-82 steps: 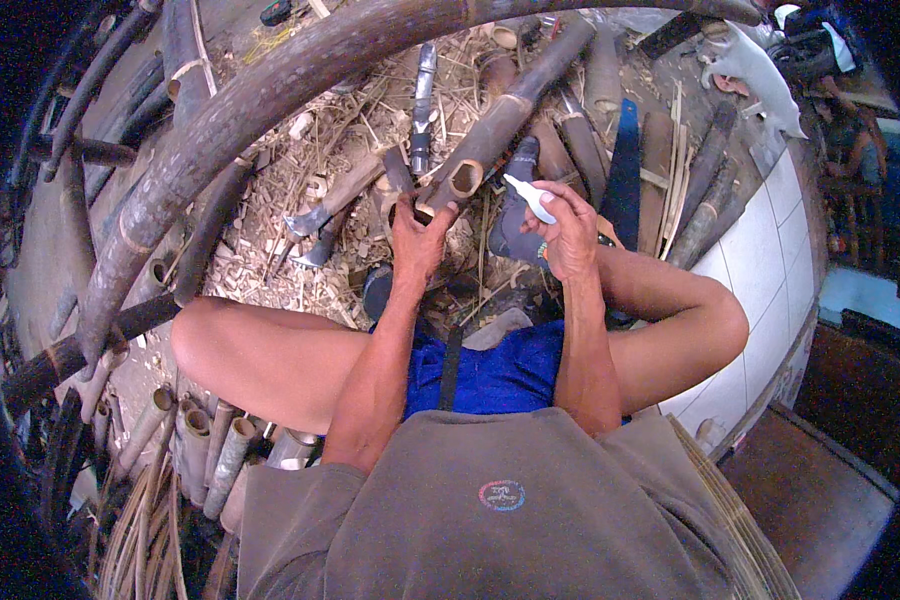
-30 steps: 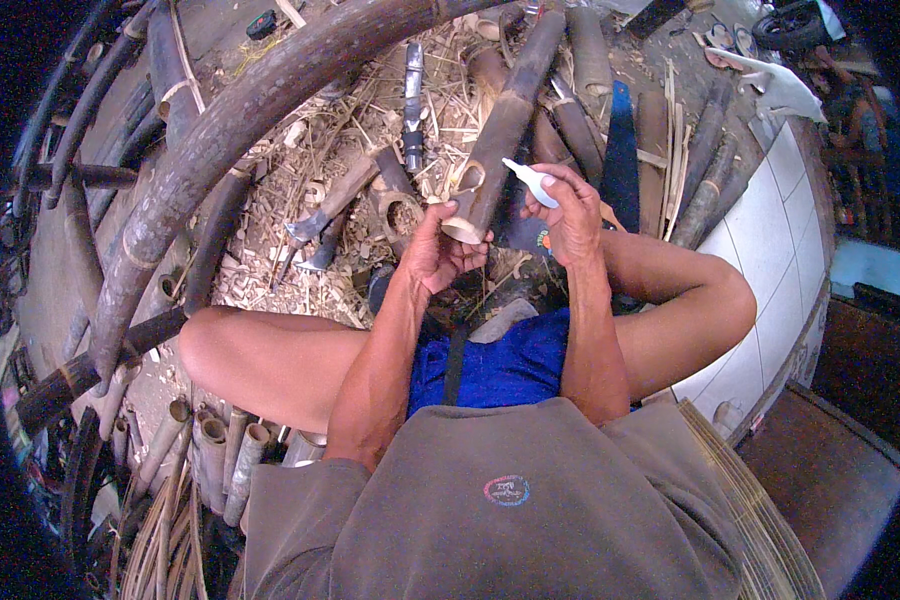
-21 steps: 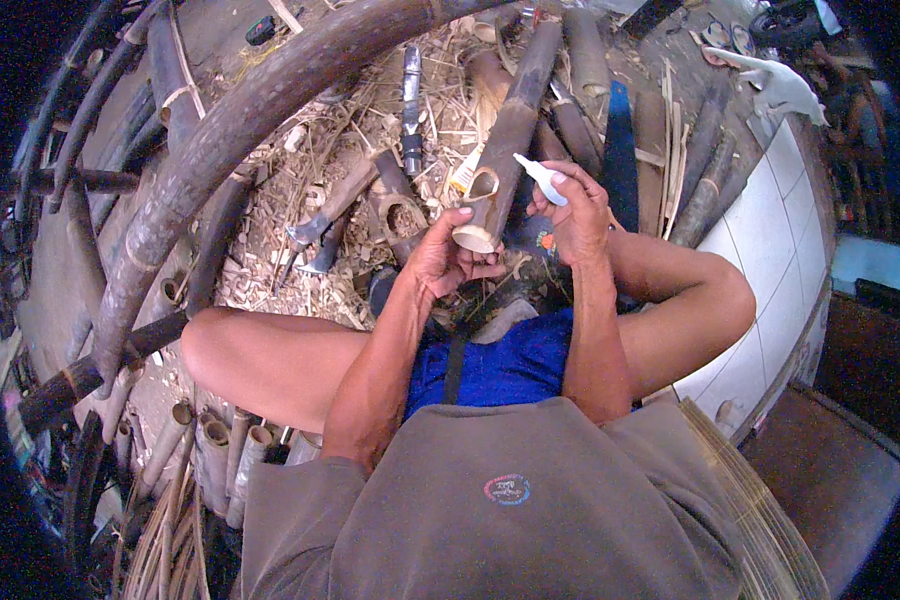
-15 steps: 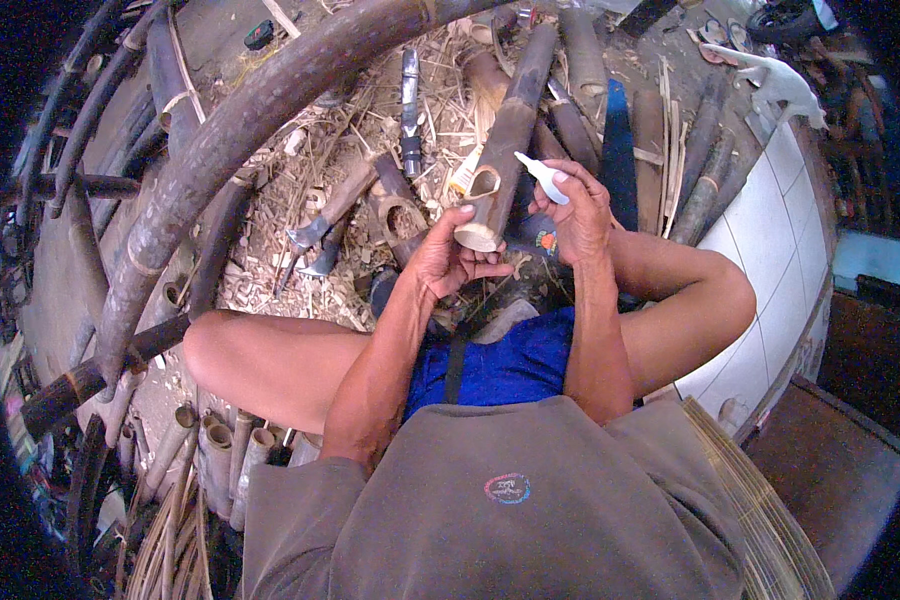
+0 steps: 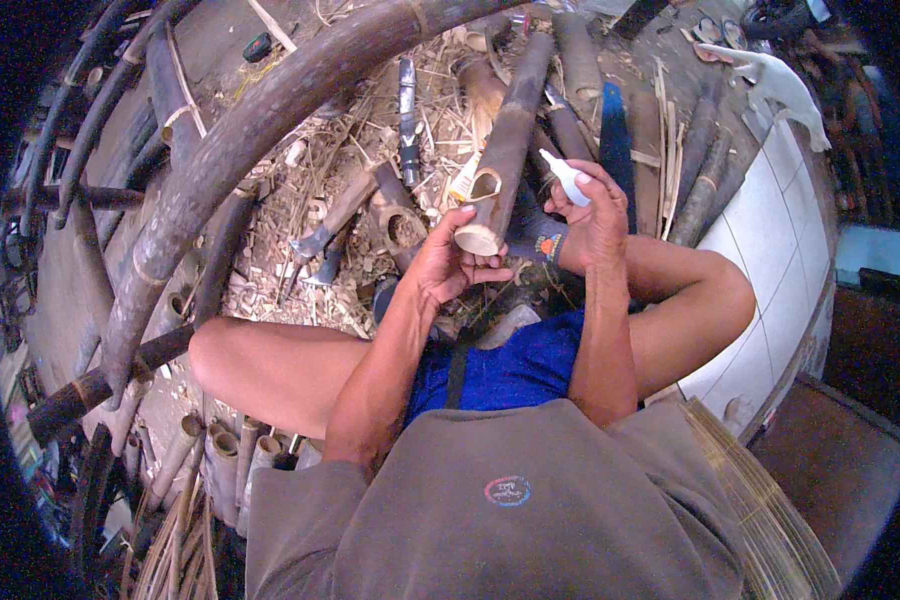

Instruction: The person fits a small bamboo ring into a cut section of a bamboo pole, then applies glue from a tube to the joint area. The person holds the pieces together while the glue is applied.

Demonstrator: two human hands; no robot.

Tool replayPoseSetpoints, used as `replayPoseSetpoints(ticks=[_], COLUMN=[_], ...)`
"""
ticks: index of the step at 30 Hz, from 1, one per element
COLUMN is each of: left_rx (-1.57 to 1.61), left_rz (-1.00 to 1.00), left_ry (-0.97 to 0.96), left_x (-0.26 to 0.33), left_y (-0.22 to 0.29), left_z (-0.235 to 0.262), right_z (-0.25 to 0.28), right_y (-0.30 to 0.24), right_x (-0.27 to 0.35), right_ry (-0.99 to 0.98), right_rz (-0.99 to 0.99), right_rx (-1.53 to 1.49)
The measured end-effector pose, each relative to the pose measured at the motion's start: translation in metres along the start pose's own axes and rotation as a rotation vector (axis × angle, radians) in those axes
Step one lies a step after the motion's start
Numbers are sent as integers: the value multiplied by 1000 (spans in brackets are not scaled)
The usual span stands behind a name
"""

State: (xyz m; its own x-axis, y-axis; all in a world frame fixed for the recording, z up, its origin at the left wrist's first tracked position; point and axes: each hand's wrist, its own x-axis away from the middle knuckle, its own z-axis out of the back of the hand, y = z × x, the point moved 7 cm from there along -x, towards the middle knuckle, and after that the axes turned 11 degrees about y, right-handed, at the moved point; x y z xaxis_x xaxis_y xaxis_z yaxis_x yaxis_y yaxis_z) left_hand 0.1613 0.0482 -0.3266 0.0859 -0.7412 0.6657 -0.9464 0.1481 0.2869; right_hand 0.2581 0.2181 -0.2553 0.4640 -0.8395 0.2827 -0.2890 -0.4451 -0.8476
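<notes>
I sit on the ground with my knees apart. My left hand (image 5: 448,262) grips the near cut end of a dark bamboo tube (image 5: 505,140) that slants away from me; a heart-shaped hole is cut in its side near the end. My right hand (image 5: 592,215) is closed around a small white squeeze bottle (image 5: 564,175), its nozzle pointing up and left, a little to the right of the tube. The two hands are close together in front of my chest.
A thick curved bamboo pole (image 5: 260,130) arches across the left. Short bamboo pieces, shavings, a knife (image 5: 407,120) and a blue saw blade (image 5: 616,140) lie on the ground ahead. A white tiled ledge (image 5: 770,230) runs on the right. Cut tubes (image 5: 220,460) stand at lower left.
My left hand has drawn the bamboo tube's end closer and tilted it up. My right hand with the white bottle has stayed beside it, shifting slightly.
</notes>
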Motion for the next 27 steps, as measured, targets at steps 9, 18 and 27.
replayPoseSetpoints(ticks=[9,18,27], left_rx=[17,38,-22], left_rz=[5,17,70], left_ry=[40,34,20], left_x=[-2,-6,-10], left_y=[-3,-4,-10], left_z=[9,9,10], right_z=[-2,0,2], right_y=[5,8,11], right_x=[0,2,0], right_ry=[-22,-23,-44], right_rz=[-18,-33,-33], right_rx=[2,16,21])
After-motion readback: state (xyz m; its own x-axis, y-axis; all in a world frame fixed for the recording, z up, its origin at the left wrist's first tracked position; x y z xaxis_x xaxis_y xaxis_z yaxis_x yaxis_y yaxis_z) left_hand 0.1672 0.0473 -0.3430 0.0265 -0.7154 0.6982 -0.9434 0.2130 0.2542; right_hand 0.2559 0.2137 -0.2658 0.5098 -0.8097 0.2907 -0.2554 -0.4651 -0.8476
